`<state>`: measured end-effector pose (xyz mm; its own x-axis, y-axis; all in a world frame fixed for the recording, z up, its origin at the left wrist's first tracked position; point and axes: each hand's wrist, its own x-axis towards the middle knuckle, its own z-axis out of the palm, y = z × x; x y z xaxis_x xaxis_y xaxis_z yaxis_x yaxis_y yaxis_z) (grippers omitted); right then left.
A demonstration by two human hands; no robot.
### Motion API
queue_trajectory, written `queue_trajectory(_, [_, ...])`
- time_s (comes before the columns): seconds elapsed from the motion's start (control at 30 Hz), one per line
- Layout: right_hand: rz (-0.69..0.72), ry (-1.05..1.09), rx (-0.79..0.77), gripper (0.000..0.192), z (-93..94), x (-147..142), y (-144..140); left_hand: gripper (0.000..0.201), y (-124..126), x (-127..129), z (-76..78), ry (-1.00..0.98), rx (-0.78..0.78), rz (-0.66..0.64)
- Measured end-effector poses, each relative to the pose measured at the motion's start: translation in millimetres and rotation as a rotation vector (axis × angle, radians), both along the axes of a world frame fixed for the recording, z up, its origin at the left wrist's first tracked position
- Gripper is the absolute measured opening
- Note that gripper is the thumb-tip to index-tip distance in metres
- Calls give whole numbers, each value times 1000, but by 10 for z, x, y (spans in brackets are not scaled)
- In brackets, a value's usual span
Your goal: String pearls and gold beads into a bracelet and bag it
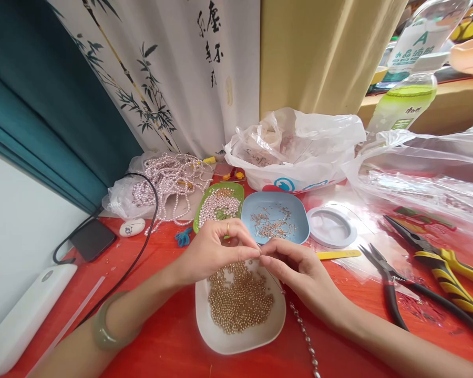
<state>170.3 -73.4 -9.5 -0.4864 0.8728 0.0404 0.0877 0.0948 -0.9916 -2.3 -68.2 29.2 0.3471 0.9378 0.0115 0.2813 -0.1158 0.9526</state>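
Since a run of bead strand point(304, 332) is already made up, the piece looks part-done at least — total length can't be told, as it leaves view at the bottom edge. It lies on the red table point(173, 315) right of the white dish point(236, 345), its thin upper end rising past the dish's rim to the fingertips.

Left hand point(215, 242): thumb and index tips pinched on what looks like that end. Right hand point(305, 270): thumb and index pinched on the same spot, meeting the left just above the dish. Exact item between them too small to make out, so can't confirm whether that join is complete.

Stock unused: plenty of loose gold beads point(242, 304) in the white dish, metal pins point(274, 229) in the blue dish point(254, 202), pink beads point(216, 207) in the green dish point(238, 188). Black-handled pliers point(390, 275) and yellow-handled pliers point(437, 257) lie to the right — neither in hand. No closed loop visible on the strand.
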Motion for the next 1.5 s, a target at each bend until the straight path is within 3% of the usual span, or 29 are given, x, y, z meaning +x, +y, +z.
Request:
queue_trajectory(0.37, [-6, -11, 79, 15, 8, 0, 2, 7, 18, 9, 1, 42, 66, 45])
queue_trajectory(0.63, [-71, -26, -12, 18, -19, -8, 8, 14, 75, -74, -67, 186, -66, 34])
queue_trajectory(0.8, [-117, -48, 10, 19, -46, -14, 24, 16, 35, -88, -136, 709, 219, -102])
queue_trajectory(0.9, [-120, -55, 9, 19, -53, -11, 19, 20, 1, -53, -148, 896, 318, -169])
queue_trajectory(1.5, [-120, -26, 9, 19, -78, -31, 40, 15, -54, -21, -229, 1112, 501, -222])
